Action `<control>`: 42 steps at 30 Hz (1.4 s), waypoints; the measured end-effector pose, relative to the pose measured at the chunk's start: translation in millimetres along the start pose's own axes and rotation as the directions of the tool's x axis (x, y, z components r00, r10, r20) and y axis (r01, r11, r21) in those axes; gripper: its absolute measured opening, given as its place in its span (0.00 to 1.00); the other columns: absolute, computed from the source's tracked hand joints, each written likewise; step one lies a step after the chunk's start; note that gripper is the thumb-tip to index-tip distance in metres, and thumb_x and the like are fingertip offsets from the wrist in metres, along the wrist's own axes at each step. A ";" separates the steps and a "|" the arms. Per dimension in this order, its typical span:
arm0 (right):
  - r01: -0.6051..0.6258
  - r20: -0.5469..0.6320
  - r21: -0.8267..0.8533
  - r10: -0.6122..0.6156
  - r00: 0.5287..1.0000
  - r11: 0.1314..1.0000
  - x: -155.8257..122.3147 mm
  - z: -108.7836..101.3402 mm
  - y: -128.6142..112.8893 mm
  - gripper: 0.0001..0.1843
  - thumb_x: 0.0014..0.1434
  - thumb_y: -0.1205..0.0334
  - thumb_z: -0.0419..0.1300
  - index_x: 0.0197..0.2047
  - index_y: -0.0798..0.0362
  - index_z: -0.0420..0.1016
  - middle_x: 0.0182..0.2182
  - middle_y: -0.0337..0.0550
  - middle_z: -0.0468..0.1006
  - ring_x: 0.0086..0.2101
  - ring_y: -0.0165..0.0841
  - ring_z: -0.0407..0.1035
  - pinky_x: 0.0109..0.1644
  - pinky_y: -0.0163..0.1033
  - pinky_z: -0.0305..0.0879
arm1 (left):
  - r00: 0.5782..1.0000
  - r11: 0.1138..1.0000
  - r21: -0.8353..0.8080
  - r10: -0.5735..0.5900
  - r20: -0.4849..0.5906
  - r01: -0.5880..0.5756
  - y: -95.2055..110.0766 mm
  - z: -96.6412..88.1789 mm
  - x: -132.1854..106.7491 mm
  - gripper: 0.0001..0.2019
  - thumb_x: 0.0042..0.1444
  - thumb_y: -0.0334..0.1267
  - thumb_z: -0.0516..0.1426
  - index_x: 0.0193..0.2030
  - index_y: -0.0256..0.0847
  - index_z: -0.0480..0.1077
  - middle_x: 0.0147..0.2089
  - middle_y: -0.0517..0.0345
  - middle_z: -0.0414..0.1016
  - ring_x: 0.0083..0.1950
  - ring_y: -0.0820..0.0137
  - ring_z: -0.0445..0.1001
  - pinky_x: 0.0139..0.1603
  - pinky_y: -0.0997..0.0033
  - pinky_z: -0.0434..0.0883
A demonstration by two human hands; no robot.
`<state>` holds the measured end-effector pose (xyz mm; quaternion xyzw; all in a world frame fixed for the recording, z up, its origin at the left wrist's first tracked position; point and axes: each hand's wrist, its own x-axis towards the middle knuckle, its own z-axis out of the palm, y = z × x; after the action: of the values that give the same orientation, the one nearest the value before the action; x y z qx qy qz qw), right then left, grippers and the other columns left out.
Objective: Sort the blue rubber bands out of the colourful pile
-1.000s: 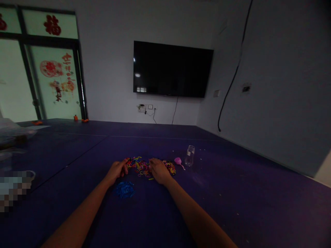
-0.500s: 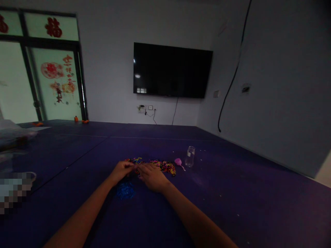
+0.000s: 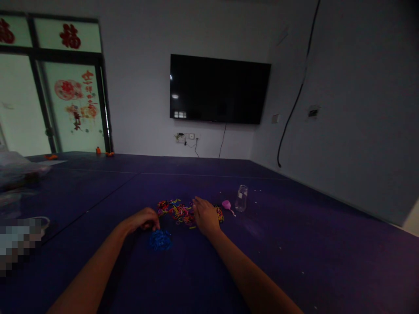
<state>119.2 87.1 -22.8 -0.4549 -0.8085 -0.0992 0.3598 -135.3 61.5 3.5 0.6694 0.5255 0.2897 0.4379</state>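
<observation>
A loose, mixed heap of small coloured rubber bands (image 3: 179, 213), red, yellow, pink and dark, spreads over the purple surface. My right hand (image 3: 207, 218) lies over the right part of this heap, fingers stretched out and covering some bands. Closer to me is a separate pile of blue rubber bands (image 3: 160, 240). My left hand (image 3: 145, 219) is at that pile's upper left edge, its fingers bent down and pressed together; whatever they may hold is too small to make out.
Right of the heap stand a clear glass jar (image 3: 241, 199) and a pink balloon-like object (image 3: 226, 204). Plastic bags (image 3: 19, 170) and a blurred-out item (image 3: 19, 240) lie at the left. A television (image 3: 219, 89) hangs on the far wall.
My hands were close together over the mixed heap. The left has moved left and down to the blue pile; the right has shifted right, uncovering the heap's middle.
</observation>
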 end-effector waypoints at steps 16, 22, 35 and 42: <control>-0.260 -0.057 0.136 0.270 0.961 0.956 3.8 9.4 43.7 0.22 0.59 0.71 0.46 0.53 0.58 0.72 0.48 0.50 0.75 0.51 0.36 0.66 0.56 0.40 0.58 | 0.800 0.900 0.341 0.407 -0.440 -0.271 -15.4 21.0 37.1 0.21 0.54 0.53 0.50 0.37 0.42 0.78 0.42 0.52 0.79 0.49 0.60 0.72 0.51 0.61 0.66; -0.223 0.120 0.001 0.221 0.968 0.975 5.4 8.9 35.5 0.19 0.60 0.69 0.49 0.49 0.54 0.74 0.48 0.48 0.75 0.51 0.38 0.65 0.55 0.41 0.57 | 0.857 0.741 0.650 0.436 -0.275 -0.168 -27.2 25.6 48.8 0.23 0.62 0.48 0.41 0.55 0.44 0.69 0.62 0.54 0.66 0.69 0.56 0.48 0.63 0.40 0.48; -0.132 0.221 -0.084 0.148 0.964 0.988 7.1 6.6 23.6 0.17 0.61 0.66 0.47 0.47 0.53 0.73 0.46 0.48 0.75 0.48 0.38 0.64 0.51 0.42 0.56 | 0.853 0.733 0.612 0.492 -0.177 -0.296 -43.9 5.8 89.0 0.21 0.61 0.47 0.44 0.40 0.44 0.77 0.49 0.55 0.77 0.61 0.61 0.63 0.60 0.56 0.61; -0.125 0.228 -0.071 0.138 0.964 0.990 8.0 4.8 19.8 0.17 0.61 0.66 0.46 0.48 0.53 0.72 0.45 0.48 0.75 0.48 0.37 0.64 0.51 0.40 0.56 | 0.861 0.816 0.467 0.470 -0.192 -0.341 -51.3 1.6 93.0 0.23 0.56 0.56 0.48 0.41 0.45 0.77 0.50 0.53 0.76 0.62 0.58 0.61 0.62 0.52 0.58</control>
<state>130.2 106.0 -24.1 -0.5261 -0.8099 -0.0439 0.2556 -131.0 153.3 -49.6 0.7928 0.4782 0.3559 0.1271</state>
